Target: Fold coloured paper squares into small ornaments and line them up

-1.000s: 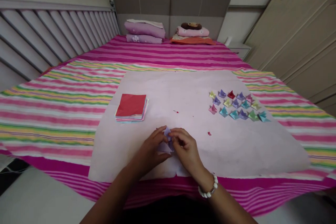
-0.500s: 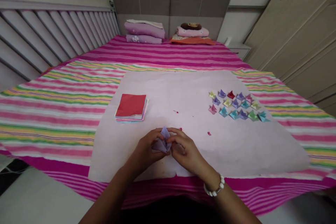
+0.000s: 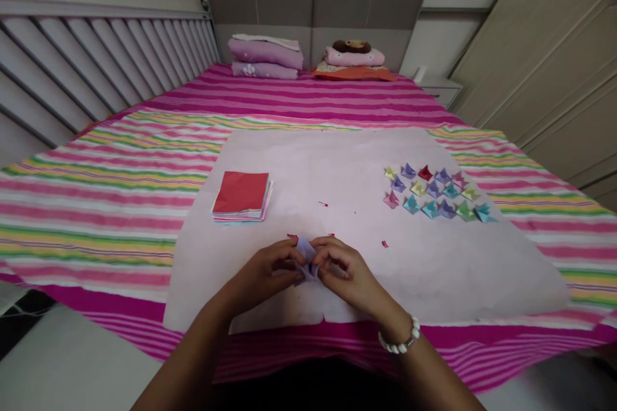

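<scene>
My left hand (image 3: 267,270) and my right hand (image 3: 343,271) meet over the near part of a large pale sheet (image 3: 347,167) laid on a striped bed. Both pinch a small folded lilac paper piece (image 3: 305,255) between their fingertips, the left from the left side and the right from the right. Most of the piece is covered by my fingers. My right wrist wears a white bead bracelet (image 3: 400,341).
A stack of coloured square papers (image 3: 241,196) with a red top sheet lies to the left. Several small folded paper shapes (image 3: 436,192) sit in rows at the right. Tiny red scraps (image 3: 384,244) dot the sheet. Folded bedding (image 3: 266,56) lies at the headboard.
The lilac piece has been pressed smaller between my fingers, and both hands have closed in tighter on it. My right wrist has shifted slightly right.
</scene>
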Tool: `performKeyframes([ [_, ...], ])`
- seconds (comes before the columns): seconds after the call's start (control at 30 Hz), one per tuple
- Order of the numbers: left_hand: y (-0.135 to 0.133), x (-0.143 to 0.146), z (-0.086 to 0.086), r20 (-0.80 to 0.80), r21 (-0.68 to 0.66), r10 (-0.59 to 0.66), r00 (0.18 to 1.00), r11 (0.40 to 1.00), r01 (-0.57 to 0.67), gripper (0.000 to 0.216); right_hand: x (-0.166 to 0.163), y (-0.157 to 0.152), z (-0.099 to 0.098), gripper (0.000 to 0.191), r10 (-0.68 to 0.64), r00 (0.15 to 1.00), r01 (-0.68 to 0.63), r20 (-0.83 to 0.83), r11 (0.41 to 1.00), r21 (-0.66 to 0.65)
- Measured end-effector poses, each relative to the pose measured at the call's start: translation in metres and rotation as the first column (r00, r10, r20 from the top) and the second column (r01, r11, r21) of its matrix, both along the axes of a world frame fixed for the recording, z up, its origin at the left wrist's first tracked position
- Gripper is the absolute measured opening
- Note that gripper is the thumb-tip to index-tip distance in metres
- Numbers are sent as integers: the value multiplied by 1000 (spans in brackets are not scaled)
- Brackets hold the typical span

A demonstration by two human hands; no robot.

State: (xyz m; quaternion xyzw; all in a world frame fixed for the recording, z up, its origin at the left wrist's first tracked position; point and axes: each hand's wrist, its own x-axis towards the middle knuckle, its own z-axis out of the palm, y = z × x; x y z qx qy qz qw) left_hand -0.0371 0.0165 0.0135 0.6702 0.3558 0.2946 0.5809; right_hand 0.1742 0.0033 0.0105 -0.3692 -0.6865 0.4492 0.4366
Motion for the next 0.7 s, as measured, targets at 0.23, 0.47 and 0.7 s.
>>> performKeyframes([
  [0.23,0,4,5,-120,136,33,992,991,-16,19,1,0,3,16,29,999,-29,27,1000,-2],
  [0.47,2,6,1,-201,186,32,979,983,7,2,3,1,-3,11,75,994,-71,80,996,-59],
  [0.7,4,9,-12,-117,57,-56,992,996,63,9,-1,5,-5,9,75,994,-73,73,997,-36],
])
